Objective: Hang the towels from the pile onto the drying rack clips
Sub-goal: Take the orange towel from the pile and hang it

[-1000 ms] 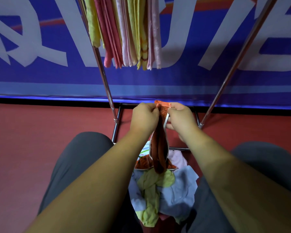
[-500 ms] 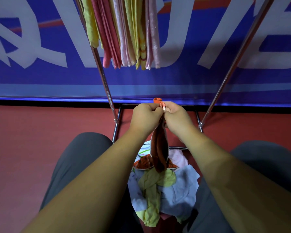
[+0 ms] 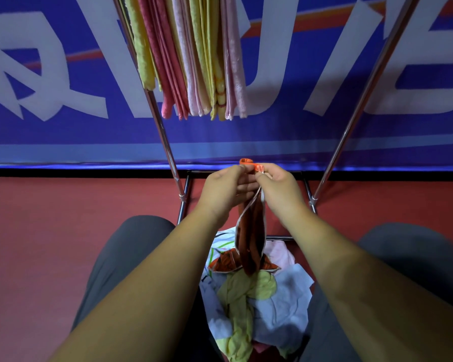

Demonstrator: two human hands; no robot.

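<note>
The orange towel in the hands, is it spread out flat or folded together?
Folded together. The orange towel hangs as a narrow doubled strip, its top edge pinched by the left hand and right hand.

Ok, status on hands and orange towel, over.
Left hand and right hand both pinch orange towel at its top. It hangs over the pile. Nothing in the way.

Two hands: left hand (image 3: 224, 188), right hand (image 3: 280, 189). One orange towel (image 3: 251, 241) pinched between them. One pile (image 3: 272, 304) near centre, at least four towels showing. Roughly six hanging towels (image 3: 194, 61) far left, overlapping, exact count unclear. Two slanted rack poles (image 3: 165, 142).
</note>
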